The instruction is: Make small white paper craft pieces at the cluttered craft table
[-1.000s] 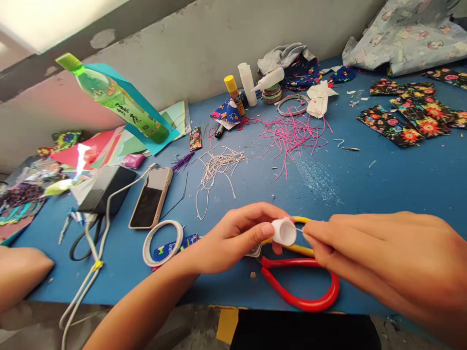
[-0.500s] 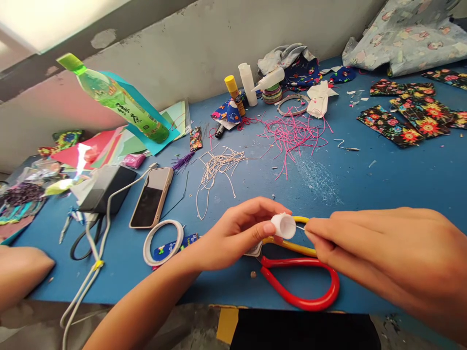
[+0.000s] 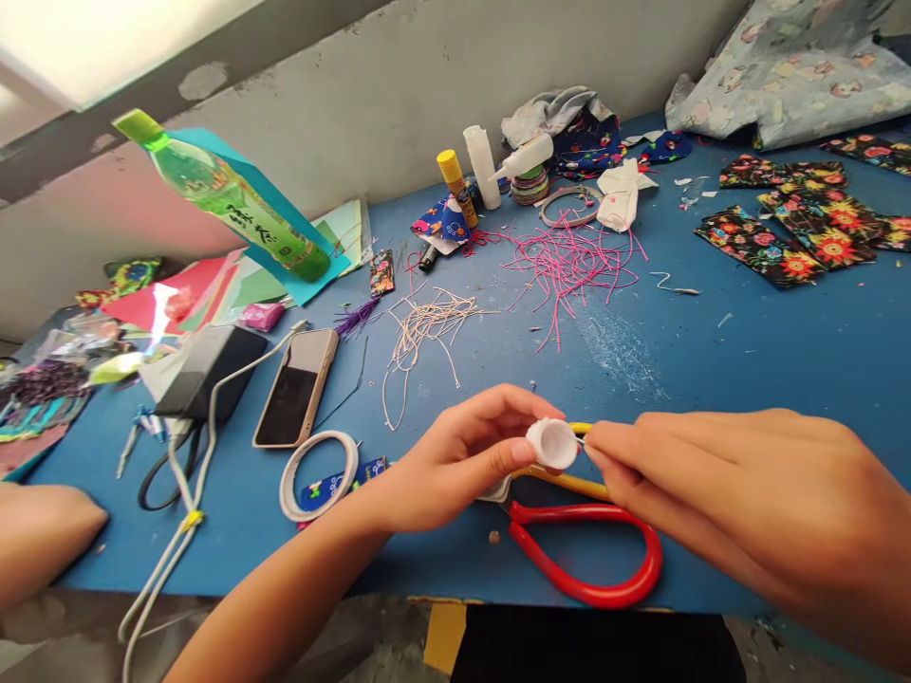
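Note:
Between the thumb and fingers of my left hand [image 3: 466, 455] is a small white cap [image 3: 556, 444], its hollow side turned toward me. My right hand [image 3: 733, 503] is closed in a pinch just right of the cap. A thin pale tip [image 3: 581, 440] sticks out of that pinch to the cap's edge; the rest of it is hidden in my fingers, and I cannot tell its kind. Under both hands lie large scissors [image 3: 626, 588] with one red and one yellow handle, their blades mostly covered by my left hand.
Beyond my hands lie cream cords [image 3: 427, 327] and pink cords [image 3: 569, 261]. A phone [image 3: 297, 389], a roll of tape [image 3: 286, 484] and a green tea bottle [image 3: 234, 209] are to the left. Floral fabric pieces [image 3: 758, 245] lie right. Another person's arm [image 3: 49, 536] rests at the left edge.
My right hand has moved slightly left, bringing the thin tip up to the cap. The cap has turned a little, showing more of its hollow. My left hand has barely moved.

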Available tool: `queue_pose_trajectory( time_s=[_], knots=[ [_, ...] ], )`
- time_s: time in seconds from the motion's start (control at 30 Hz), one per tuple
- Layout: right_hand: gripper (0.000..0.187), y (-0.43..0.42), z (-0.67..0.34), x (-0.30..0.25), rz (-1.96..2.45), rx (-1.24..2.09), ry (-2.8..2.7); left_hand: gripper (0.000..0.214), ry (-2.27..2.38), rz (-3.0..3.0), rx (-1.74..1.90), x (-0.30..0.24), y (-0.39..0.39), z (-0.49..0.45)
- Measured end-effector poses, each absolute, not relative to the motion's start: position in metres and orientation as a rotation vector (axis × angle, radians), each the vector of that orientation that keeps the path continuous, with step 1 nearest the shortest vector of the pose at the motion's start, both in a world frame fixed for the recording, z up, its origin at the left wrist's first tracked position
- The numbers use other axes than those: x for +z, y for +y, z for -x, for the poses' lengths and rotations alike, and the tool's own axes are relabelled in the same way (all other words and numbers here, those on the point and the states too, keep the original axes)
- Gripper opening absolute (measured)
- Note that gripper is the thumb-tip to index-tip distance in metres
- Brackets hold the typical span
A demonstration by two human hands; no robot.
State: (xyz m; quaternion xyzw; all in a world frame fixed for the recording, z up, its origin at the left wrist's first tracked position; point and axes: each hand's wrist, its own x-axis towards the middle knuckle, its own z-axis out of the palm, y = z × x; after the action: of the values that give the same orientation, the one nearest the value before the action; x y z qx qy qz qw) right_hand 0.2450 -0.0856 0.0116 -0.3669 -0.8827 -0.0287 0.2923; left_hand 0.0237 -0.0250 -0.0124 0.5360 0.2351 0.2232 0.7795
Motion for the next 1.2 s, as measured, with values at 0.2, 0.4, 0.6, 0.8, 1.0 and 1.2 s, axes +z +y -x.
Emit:
queue_pose_trajectory(
  time_s=[0.2, 0.4, 0.6, 0.8, 1.0, 1.2],
  knots=[
    [0.024, -0.086, -0.2449, 0.0114, 0.959, -0.035, -2.315, 0.017, 0.485, -1.146, 0.48, -0.0113, -0.0245, -0.0239],
    [0.025, -0.0839, -0.2445, 0.0134, 0.913, 0.103, -2.298, 0.018, 0.511, -1.248, 0.465, -0.0097, -0.0239, -0.0219],
    [0.02, -0.0799, -0.2449, 0.0127, 0.889, 0.332, -2.244, 0.024, 0.558, -1.29, 0.433, -0.0082, -0.0245, -0.0199],
    [0.02, -0.0778, -0.246, 0.0145, 0.874, 0.49, -2.253, 0.02, 0.51, -1.304, 0.443, -0.0082, -0.0237, -0.02],
    [0.024, -0.079, -0.2446, 0.0118, 0.837, 0.408, -2.301, 0.022, 0.543, -1.321, 0.446, -0.0078, -0.0225, -0.0206],
    [0.03, -0.0823, -0.2466, 0.0146, 0.936, 0.242, -2.353, 0.019, 0.523, -1.268, 0.472, -0.009, -0.0221, -0.0219]
  ],
)
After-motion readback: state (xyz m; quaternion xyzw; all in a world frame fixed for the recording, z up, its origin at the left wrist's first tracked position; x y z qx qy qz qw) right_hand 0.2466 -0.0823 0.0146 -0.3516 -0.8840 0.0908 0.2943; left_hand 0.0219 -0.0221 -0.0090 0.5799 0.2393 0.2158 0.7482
